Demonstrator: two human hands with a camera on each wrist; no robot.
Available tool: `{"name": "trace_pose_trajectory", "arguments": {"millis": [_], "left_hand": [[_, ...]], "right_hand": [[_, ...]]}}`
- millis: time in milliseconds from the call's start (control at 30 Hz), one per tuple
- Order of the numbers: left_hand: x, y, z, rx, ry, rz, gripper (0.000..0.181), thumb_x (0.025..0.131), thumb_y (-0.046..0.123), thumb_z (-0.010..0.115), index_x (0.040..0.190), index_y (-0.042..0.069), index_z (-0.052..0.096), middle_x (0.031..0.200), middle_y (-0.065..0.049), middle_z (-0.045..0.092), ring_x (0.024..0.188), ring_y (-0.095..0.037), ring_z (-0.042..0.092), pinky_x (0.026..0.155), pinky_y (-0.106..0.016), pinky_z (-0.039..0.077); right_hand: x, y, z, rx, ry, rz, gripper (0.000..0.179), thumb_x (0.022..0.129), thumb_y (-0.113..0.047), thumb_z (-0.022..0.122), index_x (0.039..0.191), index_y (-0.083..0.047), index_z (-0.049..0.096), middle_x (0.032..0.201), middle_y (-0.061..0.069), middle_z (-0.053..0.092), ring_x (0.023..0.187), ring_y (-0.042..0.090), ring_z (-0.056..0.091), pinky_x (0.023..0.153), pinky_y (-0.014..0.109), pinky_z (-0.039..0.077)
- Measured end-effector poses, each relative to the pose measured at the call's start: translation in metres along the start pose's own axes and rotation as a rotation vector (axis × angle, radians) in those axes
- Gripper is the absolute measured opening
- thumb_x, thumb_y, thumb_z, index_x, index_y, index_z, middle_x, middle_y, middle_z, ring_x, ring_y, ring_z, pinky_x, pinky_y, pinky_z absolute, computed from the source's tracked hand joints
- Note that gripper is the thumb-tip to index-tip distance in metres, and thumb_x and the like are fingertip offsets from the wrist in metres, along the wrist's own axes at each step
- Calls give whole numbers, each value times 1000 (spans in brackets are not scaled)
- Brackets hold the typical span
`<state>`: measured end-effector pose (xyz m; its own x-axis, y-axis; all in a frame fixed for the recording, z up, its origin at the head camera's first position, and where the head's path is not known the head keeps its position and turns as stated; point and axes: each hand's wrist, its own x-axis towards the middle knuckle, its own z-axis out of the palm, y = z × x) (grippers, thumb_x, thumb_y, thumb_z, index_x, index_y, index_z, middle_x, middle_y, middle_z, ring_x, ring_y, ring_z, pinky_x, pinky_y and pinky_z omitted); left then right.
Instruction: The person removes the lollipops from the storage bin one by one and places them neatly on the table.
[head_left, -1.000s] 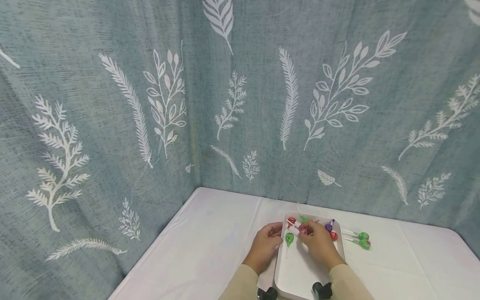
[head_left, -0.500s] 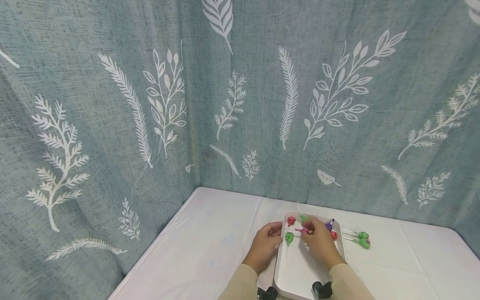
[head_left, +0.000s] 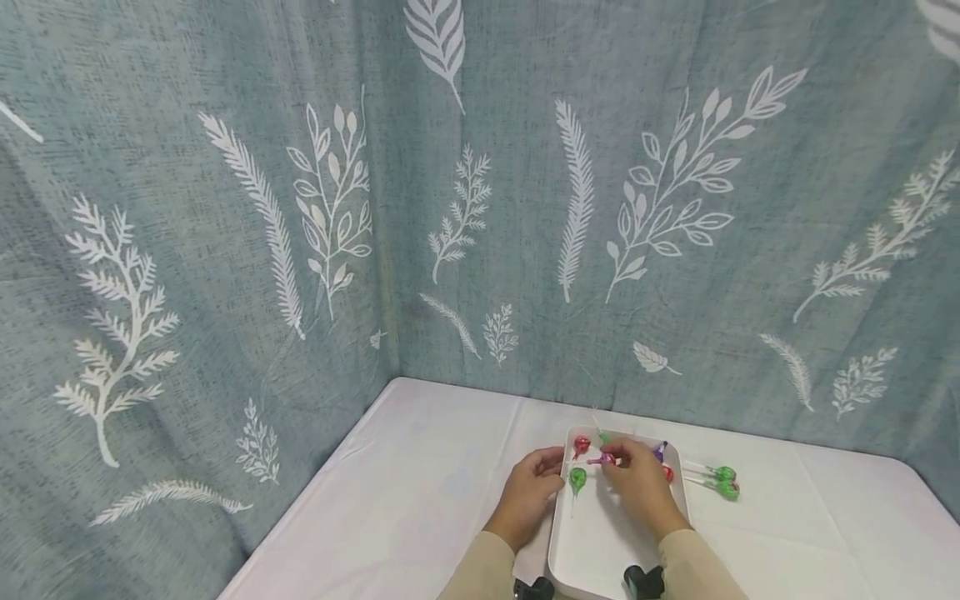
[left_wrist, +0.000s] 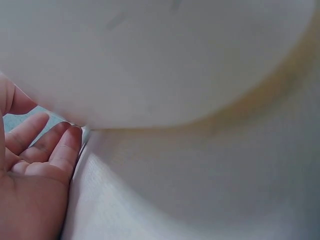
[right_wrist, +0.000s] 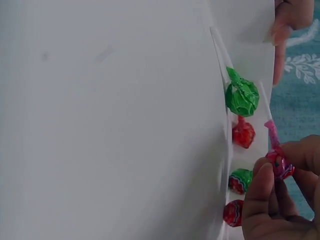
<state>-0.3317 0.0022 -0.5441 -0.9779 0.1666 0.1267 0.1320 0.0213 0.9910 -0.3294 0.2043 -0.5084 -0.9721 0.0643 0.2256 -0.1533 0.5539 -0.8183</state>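
On my head feed, a blue-green fabric curtain with white leaf prints [head_left: 510, 250] stands behind a white cloth-covered table [head_left: 420, 492]. On the table I record a white rectangular tray with rounded corners [head_left: 592, 546], long sides running away from the person. Left hand [head_left: 528, 493]: fingers relaxed and parted, tips at the tray's left wall. Right hand [head_left: 637, 485]: thumb and fingertips closed together, pinching the wrapped ball of a pink lollipop with a white stick [head_left: 609, 459].

I find that lollipop over the tray's far half, its long axis across the tray's width: ball to the right, stick pointing left toward the left hand. Just nearer the person, a green-wrapped lollipop [head_left: 577, 479] has its stick aimed at the person. A red-wrapped lollipop [head_left: 582, 445] occupies the far left corner. Right of the tray, two green-wrapped lollipops [head_left: 727, 490] lie side by side, sticks pointing left.
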Motion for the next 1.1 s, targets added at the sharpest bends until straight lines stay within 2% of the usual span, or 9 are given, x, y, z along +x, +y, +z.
{"name": "trace_pose_trajectory", "arguments": {"millis": [100, 333, 533, 767, 1100], "left_hand": [[1, -1, 0, -5, 3, 5, 56, 88, 4, 67, 144, 2, 65, 142, -10, 68, 132, -31, 65, 110, -45, 54], [1, -3, 2, -11, -1, 18, 56, 87, 3, 67, 143, 1, 66, 139, -9, 69, 130, -31, 66, 109, -43, 55], [1, -2, 1, 12, -6, 12, 55, 88, 4, 66, 143, 3, 66, 139, -8, 69, 130, -30, 66, 109, -43, 55], [1, 1, 1, 27, 1, 3, 55, 88, 4, 65, 143, 3, 66, 139, -8, 69, 130, -30, 66, 110, -45, 54], [0, 3, 2, 10, 15, 17, 55, 86, 2, 66, 141, 1, 67, 136, -7, 70, 128, -29, 67, 108, -43, 55]], "right_hand": [[1, -1, -1, 29, 7, -1, 19, 98, 1, 71, 116, 4, 75, 115, 16, 71, 105, 32, 64, 92, 48, 55], [-1, -10, -10, 61, 39, 16, 18, 102, -5, 71, 118, 2, 75, 113, 14, 74, 99, 27, 66, 78, 31, 58], [-3, -10, -19, 90, 34, 26, 18, 103, -4, 69, 119, 3, 74, 112, 13, 73, 99, 28, 69, 78, 29, 61], [-8, 0, -30, 52, 27, 48, 16, 101, -6, 72, 115, 1, 75, 113, 12, 74, 104, 28, 67, 83, 33, 58], [-11, 9, -53, 149, 56, 128, 20, 103, -6, 70, 121, 4, 71, 117, 17, 69, 103, 28, 67, 77, 23, 60]]}}
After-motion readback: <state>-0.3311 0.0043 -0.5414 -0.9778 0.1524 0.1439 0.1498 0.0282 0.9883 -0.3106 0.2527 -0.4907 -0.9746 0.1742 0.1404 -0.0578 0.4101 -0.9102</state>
